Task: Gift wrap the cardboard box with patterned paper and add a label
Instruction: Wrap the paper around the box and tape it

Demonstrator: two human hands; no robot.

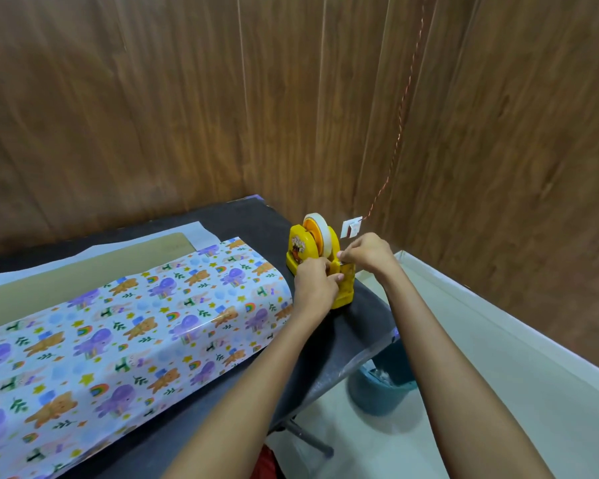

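Left hand (pixel 317 281) grips dispenser (pixel 301 252); right hand (pixel 367 252) pinches tape (pixel 323 236); paper-covered box (pixel 135 326) beside, on worktop (pixel 343 335).

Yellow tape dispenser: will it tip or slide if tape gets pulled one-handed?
Likely tippy: the dispenser stands tall and narrow, tape roll up top. Looks like light plastic, so it may slide; left hand and right hand both grip it.
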